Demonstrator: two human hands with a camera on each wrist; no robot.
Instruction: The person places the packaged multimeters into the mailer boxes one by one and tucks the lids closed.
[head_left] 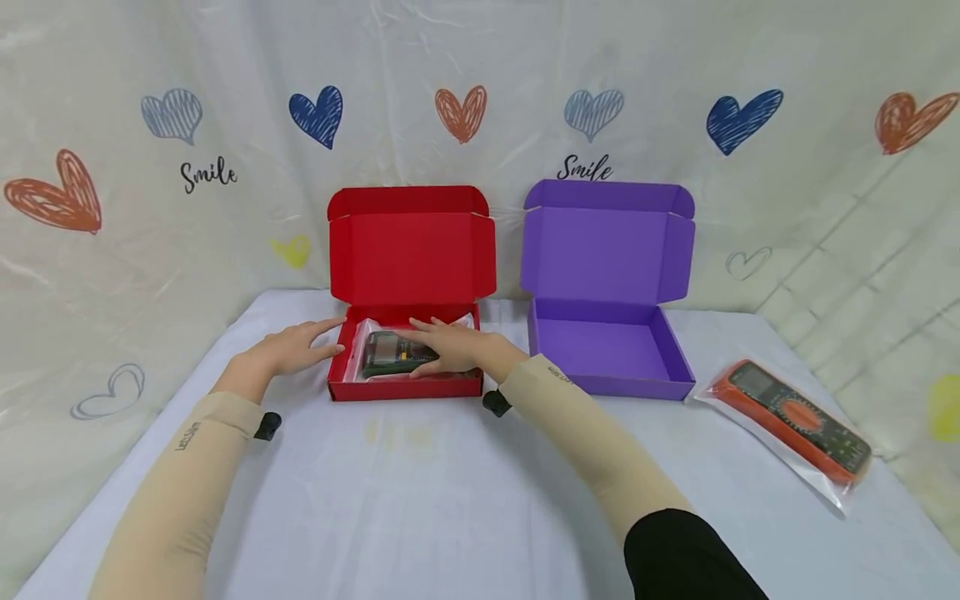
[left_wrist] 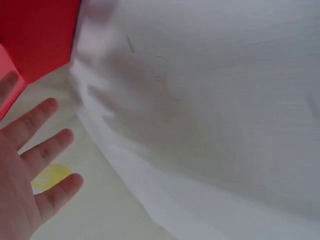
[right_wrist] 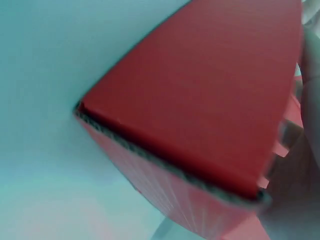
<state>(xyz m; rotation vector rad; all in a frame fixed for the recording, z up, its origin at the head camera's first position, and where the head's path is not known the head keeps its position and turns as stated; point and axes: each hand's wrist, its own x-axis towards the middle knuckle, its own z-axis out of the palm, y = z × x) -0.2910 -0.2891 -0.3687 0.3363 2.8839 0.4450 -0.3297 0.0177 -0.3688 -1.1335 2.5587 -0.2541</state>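
Note:
A dark green multimeter point(head_left: 384, 353) in a clear plastic bag lies inside the open red box point(head_left: 408, 258). Over its right half is my right hand point(head_left: 459, 345), with fingers spread across the bag. The right wrist view has that hand point(right_wrist: 295, 190) at its right edge, partly hidden past the box wall. At the red box's left side, my left hand point(head_left: 291, 350) has its fingertips right at the rim. Its fingers are extended and apart in the left wrist view, where the hand point(left_wrist: 30, 165) holds nothing.
To the right of the red box stands an open purple box point(head_left: 607, 250), its inside bare. An orange multimeter point(head_left: 798, 421) in a clear bag lies farther right on the white tablecloth point(head_left: 420, 500). Behind hangs a curtain point(head_left: 525, 50) printed with hearts.

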